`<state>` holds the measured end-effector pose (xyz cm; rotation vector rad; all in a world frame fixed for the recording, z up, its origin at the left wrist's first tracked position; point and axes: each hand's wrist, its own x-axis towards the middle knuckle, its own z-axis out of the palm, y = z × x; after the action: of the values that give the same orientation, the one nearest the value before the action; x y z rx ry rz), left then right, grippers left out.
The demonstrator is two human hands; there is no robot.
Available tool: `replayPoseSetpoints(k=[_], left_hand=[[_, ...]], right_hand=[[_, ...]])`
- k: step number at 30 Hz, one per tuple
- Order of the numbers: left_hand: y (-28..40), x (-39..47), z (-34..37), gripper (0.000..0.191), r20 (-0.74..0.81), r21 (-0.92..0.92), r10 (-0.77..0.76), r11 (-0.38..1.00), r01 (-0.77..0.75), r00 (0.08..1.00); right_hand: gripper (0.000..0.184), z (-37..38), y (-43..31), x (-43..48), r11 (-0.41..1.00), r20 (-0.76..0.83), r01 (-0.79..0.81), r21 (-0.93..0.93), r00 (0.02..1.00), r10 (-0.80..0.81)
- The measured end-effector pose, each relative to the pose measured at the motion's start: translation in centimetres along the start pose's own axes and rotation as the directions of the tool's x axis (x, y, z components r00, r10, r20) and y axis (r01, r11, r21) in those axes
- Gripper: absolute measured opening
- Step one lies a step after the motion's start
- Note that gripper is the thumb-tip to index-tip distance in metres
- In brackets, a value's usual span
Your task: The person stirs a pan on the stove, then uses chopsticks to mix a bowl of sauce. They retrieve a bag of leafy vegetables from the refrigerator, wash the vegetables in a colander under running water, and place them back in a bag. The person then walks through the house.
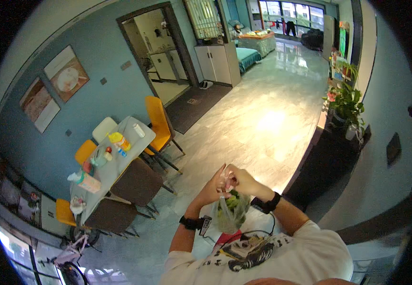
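Observation:
A thin see-through plastic bag [229, 217] hangs in front of my chest, with green leafy vegetables [233, 201] showing through it. My left hand [211, 188] grips the gathered top of the bag from the left. From the other side my right hand [243, 181] holds the same bunched plastic, its fingers bent close to the left ones. Exactly how the fingertips meet on the bag's neck is too blurred to tell. Both wrists wear black bands, and a dark cable runs below the bag.
Left stands a dining table [109, 174] bearing bottles and packs, with brown chairs [138, 181] and an orange chair [159, 124] around it. A pink bicycle [74, 253] is at lower left. Potted plants [346, 101] line the right side. Tiled floor [255, 142] stretches ahead.

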<state>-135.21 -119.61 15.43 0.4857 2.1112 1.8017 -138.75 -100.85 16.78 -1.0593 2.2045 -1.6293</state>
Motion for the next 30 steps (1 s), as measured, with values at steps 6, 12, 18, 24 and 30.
replayPoseSetpoints(k=[6, 12, 18, 24, 30], left_hand=[[1.4, 15.0, -9.6, 0.102, 0.257, 0.009, 0.106, 0.994, -0.112, 0.96], [0.7, 30.3, -20.8, 0.077, 0.344, 0.105, 0.206, 0.961, -0.255, 0.916], [-1.8, 43.8, -31.3, 0.064, 0.098, 0.398, 0.306, 0.86, -0.319, 0.947], [-4.5, 55.8, -39.4, 0.065, -0.19, 0.887, 0.294, 0.46, 0.035, 0.937], [-7.7, 67.2, -50.8, 0.062, -0.434, 0.763, 0.238, 0.611, 0.213, 0.869]], right_hand=[[0.03, -7.5, 7.8, 11.0, 0.957, -0.196, -0.223, 0.187, 0.946, 0.259], [0.03, -12.7, 17.7, 25.9, 0.927, -0.156, 0.24, -0.29, 0.943, -0.293], [0.028, -21.5, 26.1, 39.5, 0.905, 0.196, -0.008, 0.425, 0.977, -0.084], [0.045, -24.3, 30.3, 53.7, 0.991, 0.092, 0.065, -0.119, 0.994, -0.054], [0.025, -29.4, 39.7, 70.0, 0.974, 0.301, 0.176, -0.144, 0.945, -0.126]])
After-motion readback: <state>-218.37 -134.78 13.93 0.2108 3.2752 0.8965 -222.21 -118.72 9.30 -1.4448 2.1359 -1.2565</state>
